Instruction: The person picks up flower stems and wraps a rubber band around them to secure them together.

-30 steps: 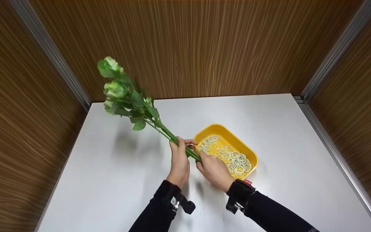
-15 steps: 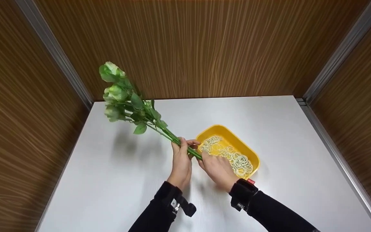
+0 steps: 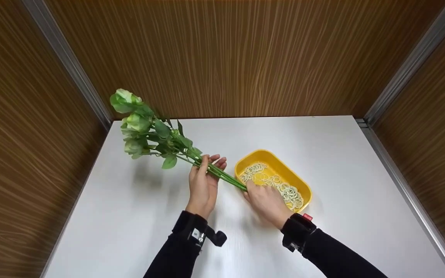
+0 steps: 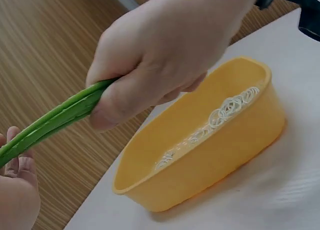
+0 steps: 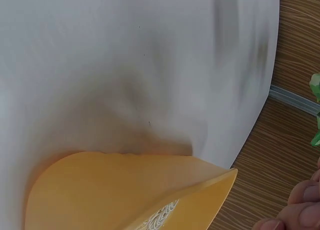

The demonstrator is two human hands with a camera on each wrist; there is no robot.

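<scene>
A bunch of green-white roses [image 3: 137,123] slants over the white table [image 3: 129,216], heads to the upper left. Its green stems [image 3: 222,175] run down to my right hand [image 3: 263,199], which grips their cut ends by the rim of the yellow tray [image 3: 305,189]. The left wrist view shows that right hand [image 4: 165,55] curled round the stems [image 4: 50,122]. My left hand [image 3: 205,179] lies under the stems with its fingers straight, so the stems rest across them. The tray holds several pale rubber bands [image 3: 284,189], which also show as bands [image 4: 227,107] in the left wrist view.
Wood-grain walls [image 3: 222,58] with metal corner strips [image 3: 68,65] close the table in at the back and both sides. The right wrist view shows the tray's wall [image 5: 125,190] from close up and the table's far edge [image 5: 260,115].
My left hand has let go of the stems, straightened its fingers and slid up and left along them. The rose heads have sunk lower, towards the table. My right hand keeps hold of the stem ends.
</scene>
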